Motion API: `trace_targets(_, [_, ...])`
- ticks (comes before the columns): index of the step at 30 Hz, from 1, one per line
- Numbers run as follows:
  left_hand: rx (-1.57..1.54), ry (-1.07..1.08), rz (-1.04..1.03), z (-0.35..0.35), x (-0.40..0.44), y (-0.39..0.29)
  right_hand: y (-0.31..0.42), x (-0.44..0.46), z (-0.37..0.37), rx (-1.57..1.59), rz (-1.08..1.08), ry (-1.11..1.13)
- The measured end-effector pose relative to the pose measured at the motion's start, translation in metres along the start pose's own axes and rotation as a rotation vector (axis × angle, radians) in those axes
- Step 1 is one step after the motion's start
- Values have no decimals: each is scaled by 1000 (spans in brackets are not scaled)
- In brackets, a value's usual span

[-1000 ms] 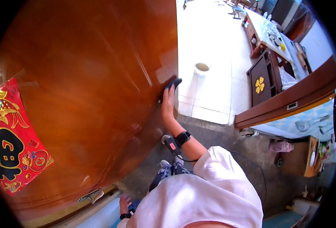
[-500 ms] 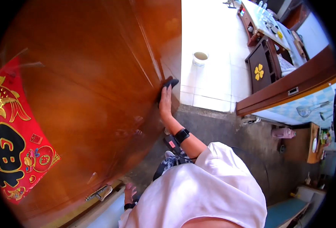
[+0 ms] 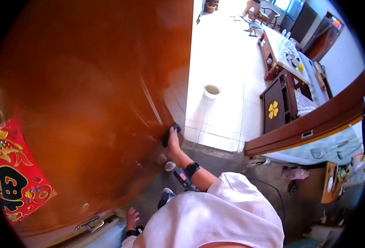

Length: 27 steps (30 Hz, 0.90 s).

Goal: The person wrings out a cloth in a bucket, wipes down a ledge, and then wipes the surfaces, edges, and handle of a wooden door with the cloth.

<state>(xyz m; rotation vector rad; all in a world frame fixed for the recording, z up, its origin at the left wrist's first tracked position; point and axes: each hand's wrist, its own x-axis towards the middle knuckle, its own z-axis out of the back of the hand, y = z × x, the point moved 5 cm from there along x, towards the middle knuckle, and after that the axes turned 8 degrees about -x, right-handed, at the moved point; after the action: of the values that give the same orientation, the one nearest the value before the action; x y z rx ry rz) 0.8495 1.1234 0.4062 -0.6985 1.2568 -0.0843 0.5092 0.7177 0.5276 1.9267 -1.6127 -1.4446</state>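
My right hand [image 3: 173, 144] is stretched forward, its fingers laid over a small black cloth-like pad [image 3: 166, 139]. The pad is pressed against the glossy brown wooden door [image 3: 87, 103], close to its free edge. What exactly the pad is, I cannot make out. Low on the left, my left hand [image 3: 132, 216] is held apart from the door, fingers spread, with nothing in it. Nearest to it is the metal door handle [image 3: 92, 224]. A red paper decoration [image 3: 21, 173] with gold fish and a black character hangs on the door.
Beyond the doorway, a white bucket [image 3: 211, 91] of cloudy liquid stands on pale tiles. A long table [image 3: 287, 58] and a dark cabinet with a yellow flower [image 3: 273, 109] line the right. The brown door frame [image 3: 310, 128] juts in; a black cable [image 3: 279, 194] crosses the floor.
The view has tilted up, showing more of the far room, where part of a person appears at the top. My right hand stays on the pad at the door's edge; the left hand remains spread.
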Motion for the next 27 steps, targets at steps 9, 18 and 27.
trace_targets(9, [28,-18,-16,-84,-23,12,157,-75,-50,-625,920,-3])
trace_targets(18, [-20,-66,27,-98,-25,36,102,-64,-11,-933,965,149])
trace_targets(27, [70,40,-210,-138,-22,-19,153,-73,-43,-1074,1557,123])
